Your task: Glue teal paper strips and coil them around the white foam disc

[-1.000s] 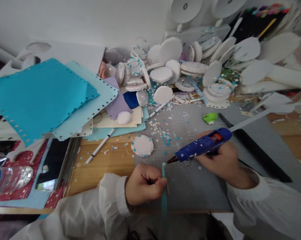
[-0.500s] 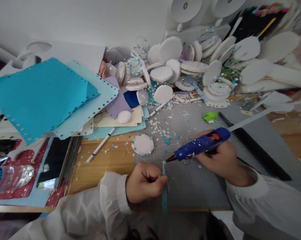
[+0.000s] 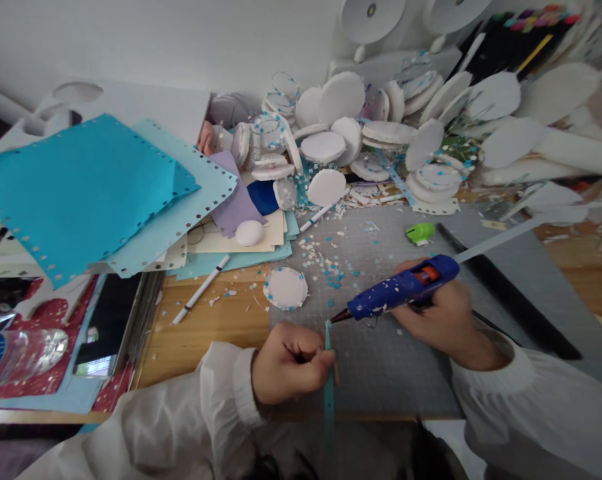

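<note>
My left hand (image 3: 295, 363) is closed around teal tweezers (image 3: 329, 393), tips pointing away from me. A tiny pale star piece (image 3: 327, 324) sits at the tips. My right hand (image 3: 438, 317) grips a blue hot glue gun (image 3: 398, 290) with a glue stick (image 3: 501, 237) sticking out of its back. The gun's dark nozzle is at the star, touching or nearly so. Just beyond my left hand lies a white disc (image 3: 285, 288) edged with blue and white stars. Loose small stars (image 3: 335, 275) are scattered on the grey cutting mat (image 3: 381, 373).
White discs (image 3: 341, 97) are heaped along the back, some ringed with starred wire. Punched blue paper (image 3: 91, 193) is stacked at left, above a phone (image 3: 105, 327) and a bottle (image 3: 23, 353). A green punch (image 3: 420, 233) and a long black bar (image 3: 515, 300) lie on the mat.
The glue gun's nozzle has shifted very slightly left, closer to the star at the tweezer tips. Otherwise both hands keep nearly the same place and grip.
</note>
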A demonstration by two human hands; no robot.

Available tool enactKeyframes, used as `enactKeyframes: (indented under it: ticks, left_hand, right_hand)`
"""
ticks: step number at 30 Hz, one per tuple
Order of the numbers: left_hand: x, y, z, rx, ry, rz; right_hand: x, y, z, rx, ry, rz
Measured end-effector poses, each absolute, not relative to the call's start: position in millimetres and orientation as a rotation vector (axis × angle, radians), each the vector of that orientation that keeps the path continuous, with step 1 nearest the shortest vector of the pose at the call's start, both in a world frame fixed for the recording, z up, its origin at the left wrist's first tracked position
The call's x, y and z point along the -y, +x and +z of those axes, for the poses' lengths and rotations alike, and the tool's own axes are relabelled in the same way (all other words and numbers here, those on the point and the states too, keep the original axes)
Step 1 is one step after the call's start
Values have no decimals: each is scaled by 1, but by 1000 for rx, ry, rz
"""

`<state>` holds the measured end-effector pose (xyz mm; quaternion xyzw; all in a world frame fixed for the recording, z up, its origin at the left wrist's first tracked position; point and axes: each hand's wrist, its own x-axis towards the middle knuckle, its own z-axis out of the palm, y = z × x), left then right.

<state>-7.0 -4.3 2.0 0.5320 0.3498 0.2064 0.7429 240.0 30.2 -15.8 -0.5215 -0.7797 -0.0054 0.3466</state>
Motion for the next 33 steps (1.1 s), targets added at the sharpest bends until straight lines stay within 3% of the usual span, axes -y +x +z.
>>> enactKeyframes:
  ticks: [19, 25, 33]
  left_hand:
    - [5, -7, 1, -754, 1159, 465]
    - [5, -4, -6, -759, 1233, 530]
    - [8, -1, -4, -832, 1293, 551]
  right_hand:
    - [-31, 238, -13, 1969, -1245, -242]
    - [-30, 264, -4, 1620, -1696, -535]
    - [-3, 353, 9, 1349, -2109, -433]
